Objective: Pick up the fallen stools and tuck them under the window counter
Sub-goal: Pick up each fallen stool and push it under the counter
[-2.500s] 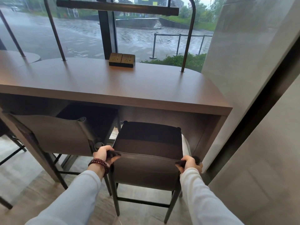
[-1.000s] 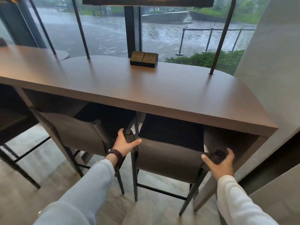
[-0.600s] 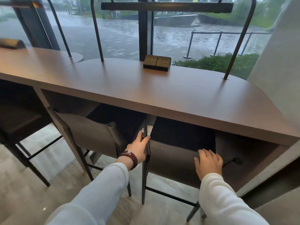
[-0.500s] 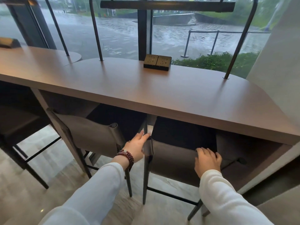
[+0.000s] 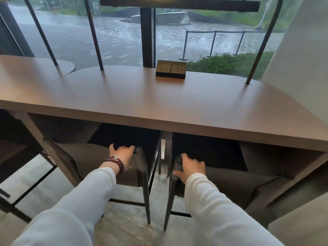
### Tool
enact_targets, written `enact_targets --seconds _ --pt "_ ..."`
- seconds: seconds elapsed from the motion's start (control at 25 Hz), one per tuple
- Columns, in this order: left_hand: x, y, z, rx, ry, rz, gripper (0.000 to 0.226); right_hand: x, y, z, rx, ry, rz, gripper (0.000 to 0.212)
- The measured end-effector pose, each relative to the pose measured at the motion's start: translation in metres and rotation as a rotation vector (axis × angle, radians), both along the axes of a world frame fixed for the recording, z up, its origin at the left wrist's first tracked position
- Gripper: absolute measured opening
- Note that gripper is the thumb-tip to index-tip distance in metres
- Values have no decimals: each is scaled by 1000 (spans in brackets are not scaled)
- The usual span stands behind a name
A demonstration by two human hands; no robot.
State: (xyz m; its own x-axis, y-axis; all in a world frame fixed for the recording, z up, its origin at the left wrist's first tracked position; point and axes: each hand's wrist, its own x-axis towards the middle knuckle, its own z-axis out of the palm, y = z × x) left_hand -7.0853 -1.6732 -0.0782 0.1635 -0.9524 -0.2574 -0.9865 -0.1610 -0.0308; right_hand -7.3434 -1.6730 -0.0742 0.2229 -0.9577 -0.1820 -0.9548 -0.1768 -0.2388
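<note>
While tucked seat-first beneath the window counter (image 5: 124, 100), upright and side by side with a narrow gap between: left stool (image 5: 92, 157), right stool (image 5: 230, 180), backrests poking out past its near edge. Left stool gripped at the backrest's top corner nearest the gap by left hand (image 5: 122, 155), fingers curled over the edge (thumb out of sight). Right stool likewise by right hand (image 5: 190, 167), fingers hooked over the top, thumb pressed on the near face. Beaded bracelet (image 5: 115, 161) on the left wrist. At the counter's far edge, socket box (image 5: 170, 69); thin dark rods (image 5: 94, 32) rising from its top.
</note>
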Motion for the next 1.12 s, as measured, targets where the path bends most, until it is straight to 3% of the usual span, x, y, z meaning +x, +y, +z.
enact_targets --seconds 0.12,0.24,0.68,1.12 --pt "-1 -6 -11 -172 127 -19 30 8 -2 -6 -53 3 -62 47" --pt "4 -6 -9 -201 213 -31 20 8 -1 -7 -63 -17 -89 43" --pt "-31 12 -7 -204 69 -170 20 10 1 1 -19 -45 -125 39" --pt "-45 14 -2 -157 122 -112 20 5 -3 -9 -21 -38 -79 48"
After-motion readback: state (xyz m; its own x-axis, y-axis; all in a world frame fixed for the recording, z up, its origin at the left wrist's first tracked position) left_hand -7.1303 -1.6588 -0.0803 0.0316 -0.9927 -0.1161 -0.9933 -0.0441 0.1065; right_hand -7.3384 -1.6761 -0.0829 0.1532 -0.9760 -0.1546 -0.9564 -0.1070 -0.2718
